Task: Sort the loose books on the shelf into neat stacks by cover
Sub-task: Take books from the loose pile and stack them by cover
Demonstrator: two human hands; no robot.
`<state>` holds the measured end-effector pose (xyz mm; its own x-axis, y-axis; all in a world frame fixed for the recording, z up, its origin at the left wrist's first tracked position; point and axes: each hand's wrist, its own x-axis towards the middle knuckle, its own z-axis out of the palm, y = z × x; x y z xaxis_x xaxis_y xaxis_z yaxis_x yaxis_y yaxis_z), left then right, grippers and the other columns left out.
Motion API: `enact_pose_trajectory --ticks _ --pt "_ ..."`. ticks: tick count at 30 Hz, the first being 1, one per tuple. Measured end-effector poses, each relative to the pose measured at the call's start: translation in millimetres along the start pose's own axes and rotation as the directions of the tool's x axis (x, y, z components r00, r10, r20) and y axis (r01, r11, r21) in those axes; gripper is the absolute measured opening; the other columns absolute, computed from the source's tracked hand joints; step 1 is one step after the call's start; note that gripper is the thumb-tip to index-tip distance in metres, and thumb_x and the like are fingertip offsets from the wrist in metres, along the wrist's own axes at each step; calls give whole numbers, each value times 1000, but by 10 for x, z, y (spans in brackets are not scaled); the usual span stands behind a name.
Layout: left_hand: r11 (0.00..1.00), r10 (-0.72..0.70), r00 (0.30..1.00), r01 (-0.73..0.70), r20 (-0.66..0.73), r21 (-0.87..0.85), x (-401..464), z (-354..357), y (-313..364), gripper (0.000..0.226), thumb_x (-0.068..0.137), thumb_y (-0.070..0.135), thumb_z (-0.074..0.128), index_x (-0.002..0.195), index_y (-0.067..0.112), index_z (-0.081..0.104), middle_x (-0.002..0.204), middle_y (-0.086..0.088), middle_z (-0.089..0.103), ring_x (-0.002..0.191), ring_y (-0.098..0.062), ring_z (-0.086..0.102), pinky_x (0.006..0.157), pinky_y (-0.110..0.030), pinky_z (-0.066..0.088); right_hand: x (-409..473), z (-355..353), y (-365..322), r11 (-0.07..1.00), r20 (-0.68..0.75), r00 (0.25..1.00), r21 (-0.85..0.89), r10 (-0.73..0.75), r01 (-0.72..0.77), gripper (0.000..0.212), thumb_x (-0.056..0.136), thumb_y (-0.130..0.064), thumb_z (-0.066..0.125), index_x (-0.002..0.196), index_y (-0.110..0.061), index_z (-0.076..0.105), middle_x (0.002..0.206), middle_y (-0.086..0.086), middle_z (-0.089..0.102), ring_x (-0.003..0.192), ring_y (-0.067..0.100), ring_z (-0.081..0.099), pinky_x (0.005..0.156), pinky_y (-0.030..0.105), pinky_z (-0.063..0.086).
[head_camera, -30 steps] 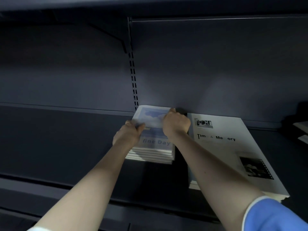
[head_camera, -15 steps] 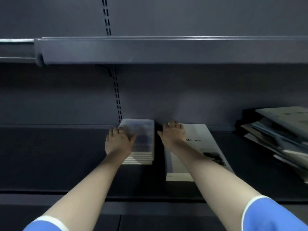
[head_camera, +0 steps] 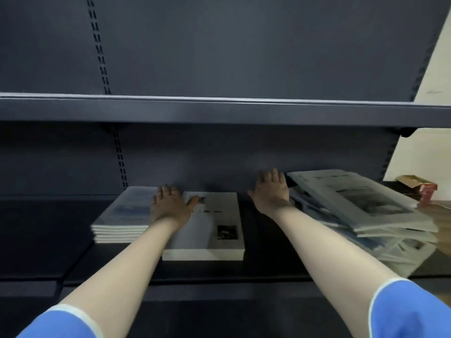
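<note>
A neat stack of blue-covered books point(head_camera: 122, 215) lies on the dark shelf point(head_camera: 48, 240). Right beside it lies a stack of white-covered books point(head_camera: 214, 215) with a small black photo on the cover. My left hand point(head_camera: 168, 206) lies flat with straight fingers across the gap between the two stacks, touching both. My right hand point(head_camera: 271, 191) is open with straight fingers, hovering over bare shelf just left of an untidy pile of loose books point(head_camera: 361, 208) at the right. It touches none of them that I can see.
An upper shelf board point(head_camera: 219, 111) runs across above the hands. Past the shelf's right end stands a wooden surface point(head_camera: 441, 211) with a small red and brown box point(head_camera: 419, 186). The shelf left of the blue stack is bare.
The view has pulled back and shifted right. My left hand slid from the blue stack's left side onto the seam between the stacks. My right hand left the white stack and moved right toward the loose pile.
</note>
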<state>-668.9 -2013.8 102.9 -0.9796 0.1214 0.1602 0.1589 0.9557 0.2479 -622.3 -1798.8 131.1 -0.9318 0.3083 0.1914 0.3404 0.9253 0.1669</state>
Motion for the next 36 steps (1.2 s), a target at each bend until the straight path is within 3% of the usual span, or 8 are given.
enact_pose_trajectory --ticks 10,14,17,23,27,32,34,36 --pt "987 131 991 -128 25 -100 -419 98 1973 85 93 65 21 152 6 4 159 -10 3 147 -24 5 119 -36 11 -76 53 1921 987 9 989 -68 147 -146 67 102 -47 20 152 -3 15 158 19 9 146 33 3 118 43 5" --pt "977 195 980 -190 38 -99 -535 216 2534 86 91 67 22 152 8 10 159 -7 6 146 -24 10 118 -37 17 -168 204 2432 977 27 979 -69 203 -201 67 102 -47 16 152 -2 13 157 18 13 146 34 7 117 44 9" --pt "976 207 975 -200 86 -83 -595 280 2829 87 89 70 21 150 7 19 158 -9 14 145 -25 16 116 -39 21 -202 336 2697 965 1 966 -28 260 -260 58 103 -38 18 149 -3 21 153 18 22 142 35 16 116 43 18" --pt "983 167 971 -151 168 -106 -688 445 3116 99 82 77 28 148 4 22 153 -14 25 140 -31 24 112 -41 29 -267 447 2854 948 30 958 135 286 -287 66 100 -53 18 140 -6 41 139 15 43 126 32 43 100 42 41" --pt "985 125 972 -98 199 -139 -707 447 3165 103 78 79 37 148 5 24 151 -15 29 135 -32 34 105 -40 38 -283 473 2842 950 8 960 141 281 -279 64 101 -50 16 136 -7 49 136 15 45 125 32 41 98 40 41" --pt "981 60 976 -19 212 -194 -762 392 3174 105 78 76 45 147 1 19 148 -14 34 133 -31 36 102 -37 38 -235 510 2830 922 22 952 240 306 -302 63 101 -50 20 134 -6 50 131 16 42 120 35 46 99 48 42" --pt "964 29 977 29 212 -265 -717 408 3153 104 75 74 53 145 3 26 142 -13 41 128 -30 43 98 -37 43 -233 505 2837 911 38 947 263 319 -318 63 100 -52 22 133 -6 51 131 17 43 117 36 50 98 47 43" --pt "902 52 972 53 229 -428 -641 437 3102 88 74 66 62 138 9 43 131 -8 54 117 -26 55 90 -34 51 -233 479 2850 899 52 941 283 335 -335 64 98 -56 24 129 -8 53 128 17 48 113 35 54 95 43 46"
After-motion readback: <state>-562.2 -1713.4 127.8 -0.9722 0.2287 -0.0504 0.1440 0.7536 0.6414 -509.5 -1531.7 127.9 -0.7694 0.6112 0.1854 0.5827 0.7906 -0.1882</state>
